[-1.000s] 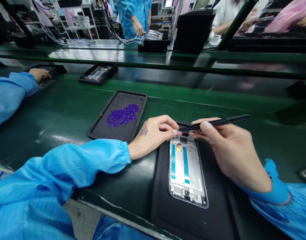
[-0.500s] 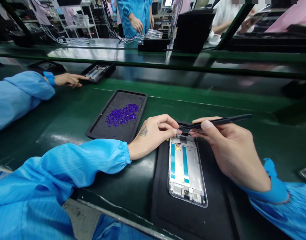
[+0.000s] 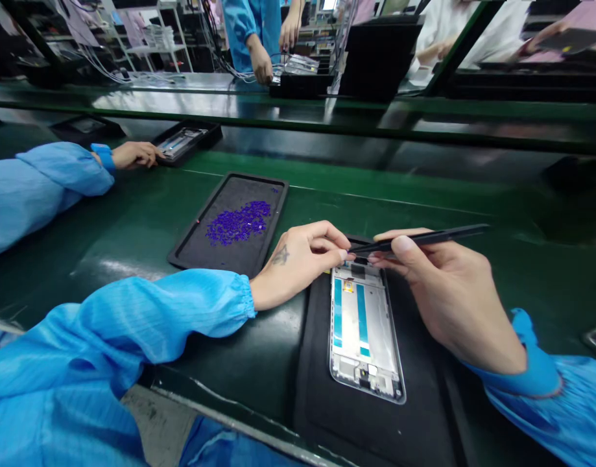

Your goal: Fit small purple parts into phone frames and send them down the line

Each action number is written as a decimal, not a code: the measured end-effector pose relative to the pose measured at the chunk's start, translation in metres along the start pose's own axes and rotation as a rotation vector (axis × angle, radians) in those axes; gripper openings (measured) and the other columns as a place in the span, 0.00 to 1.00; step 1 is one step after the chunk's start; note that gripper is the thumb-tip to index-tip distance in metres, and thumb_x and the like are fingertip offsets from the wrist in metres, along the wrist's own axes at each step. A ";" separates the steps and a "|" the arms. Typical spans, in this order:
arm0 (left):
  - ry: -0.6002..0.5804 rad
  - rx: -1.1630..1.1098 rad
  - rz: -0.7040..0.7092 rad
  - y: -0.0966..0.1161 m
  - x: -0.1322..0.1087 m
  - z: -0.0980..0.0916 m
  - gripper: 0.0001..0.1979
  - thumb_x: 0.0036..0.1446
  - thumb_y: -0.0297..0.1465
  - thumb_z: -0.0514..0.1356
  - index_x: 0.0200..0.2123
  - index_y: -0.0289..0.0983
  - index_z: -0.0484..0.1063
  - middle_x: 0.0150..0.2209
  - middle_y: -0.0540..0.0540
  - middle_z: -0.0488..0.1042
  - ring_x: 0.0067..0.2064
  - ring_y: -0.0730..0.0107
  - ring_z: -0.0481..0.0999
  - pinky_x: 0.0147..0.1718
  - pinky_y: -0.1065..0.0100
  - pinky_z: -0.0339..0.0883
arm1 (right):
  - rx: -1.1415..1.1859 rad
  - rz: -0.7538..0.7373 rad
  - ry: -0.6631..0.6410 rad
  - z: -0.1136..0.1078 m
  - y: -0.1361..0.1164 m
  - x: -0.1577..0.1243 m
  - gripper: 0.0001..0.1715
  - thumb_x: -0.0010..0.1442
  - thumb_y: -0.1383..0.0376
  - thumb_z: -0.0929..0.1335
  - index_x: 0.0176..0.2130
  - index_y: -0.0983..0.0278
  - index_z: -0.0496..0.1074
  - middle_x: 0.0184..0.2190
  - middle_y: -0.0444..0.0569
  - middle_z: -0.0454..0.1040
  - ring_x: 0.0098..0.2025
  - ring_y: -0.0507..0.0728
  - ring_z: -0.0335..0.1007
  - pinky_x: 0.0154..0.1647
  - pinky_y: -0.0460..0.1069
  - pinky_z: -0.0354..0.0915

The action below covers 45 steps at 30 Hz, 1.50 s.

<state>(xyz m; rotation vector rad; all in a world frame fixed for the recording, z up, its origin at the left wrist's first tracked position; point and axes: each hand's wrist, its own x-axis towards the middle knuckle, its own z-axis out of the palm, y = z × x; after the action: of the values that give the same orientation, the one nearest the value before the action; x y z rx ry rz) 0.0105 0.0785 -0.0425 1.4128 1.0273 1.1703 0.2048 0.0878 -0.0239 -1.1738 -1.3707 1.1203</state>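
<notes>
"What are the hands working at?"

"A flat, silver, round-cornered metal phone frame [image 3: 367, 331], lying on a matte black rectangular pad [image 3: 321, 408]. At the frame's far end is the left hand [image 3: 298, 263], thumb and forefinger of its grip together beside the tips of slim, tapered black tweezers [image 3: 438, 236]. A purplish fleck [image 3: 347, 253] shows there, too small to identify."

"And the right hand [image 3: 456, 285]?"

"Its grip is clamped on the tweezers, above the frame's far end."

"Textures?"

"Smooth teal strips [image 3: 361, 318] run along the frame's pale inside. Left of the frame sits a shallow, dark grey tray [image 3: 239, 190] with tiny, glinting purple pieces [image 3: 239, 222] heaped loosely."

"And around?"

"A glossy dark green bench [image 3: 132, 227]. Far beyond the frame, leftward, a co-worker's hand [image 3: 137, 154] below a crinkled blue sleeve [image 3: 49, 168] is at the edge of a black tray [image 3: 213, 137]. Farther back stands a white metal rack [image 3: 154, 50]."

"Lettering?"

"Details on the frame are too small to read."
</notes>
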 end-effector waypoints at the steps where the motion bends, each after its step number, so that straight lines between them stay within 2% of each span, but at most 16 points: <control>1: 0.001 0.006 0.002 0.000 0.000 0.000 0.03 0.57 0.27 0.64 0.36 0.35 0.74 0.32 0.50 0.80 0.37 0.73 0.81 0.39 0.73 0.71 | -0.003 0.000 -0.003 0.000 0.000 0.000 0.19 0.56 0.49 0.77 0.38 0.61 0.81 0.35 0.46 0.80 0.37 0.56 0.79 0.41 0.49 0.75; 11: -0.001 -0.016 0.016 0.001 -0.001 0.001 0.02 0.58 0.26 0.63 0.36 0.36 0.74 0.35 0.49 0.82 0.41 0.71 0.83 0.41 0.73 0.72 | 0.023 -0.009 0.013 0.000 0.000 -0.001 0.19 0.54 0.49 0.78 0.37 0.60 0.81 0.36 0.46 0.79 0.37 0.56 0.79 0.41 0.49 0.75; 20: 0.011 -0.017 0.029 0.001 -0.002 0.002 0.01 0.58 0.26 0.64 0.35 0.35 0.74 0.34 0.50 0.81 0.40 0.73 0.82 0.40 0.76 0.72 | 0.002 -0.016 0.014 0.001 0.001 -0.002 0.21 0.54 0.48 0.78 0.38 0.60 0.80 0.34 0.46 0.79 0.36 0.57 0.79 0.42 0.51 0.75; 29: 0.026 0.023 0.043 0.000 -0.001 0.002 0.05 0.57 0.30 0.66 0.35 0.35 0.75 0.33 0.50 0.80 0.37 0.74 0.80 0.38 0.75 0.70 | 0.049 -0.009 0.045 0.002 -0.001 -0.002 0.22 0.51 0.47 0.79 0.37 0.61 0.81 0.33 0.46 0.80 0.35 0.56 0.78 0.41 0.50 0.73; 37: 0.027 0.002 0.062 -0.001 -0.002 0.002 0.02 0.57 0.26 0.64 0.35 0.35 0.75 0.33 0.51 0.80 0.38 0.76 0.81 0.38 0.77 0.70 | 0.033 -0.003 0.024 0.000 0.000 -0.002 0.22 0.52 0.47 0.78 0.38 0.60 0.81 0.32 0.46 0.80 0.36 0.56 0.78 0.41 0.49 0.72; 45: 0.026 -0.014 0.034 0.001 -0.003 0.003 0.04 0.59 0.29 0.65 0.37 0.35 0.75 0.33 0.50 0.80 0.37 0.74 0.81 0.38 0.75 0.71 | 0.045 -0.035 0.020 0.000 -0.002 -0.002 0.19 0.55 0.51 0.78 0.37 0.63 0.80 0.31 0.48 0.79 0.34 0.55 0.77 0.39 0.49 0.73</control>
<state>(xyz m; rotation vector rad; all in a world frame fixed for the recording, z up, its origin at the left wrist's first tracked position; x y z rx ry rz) 0.0130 0.0747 -0.0418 1.4127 1.0150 1.2213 0.2049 0.0861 -0.0221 -1.1219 -1.3390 1.1065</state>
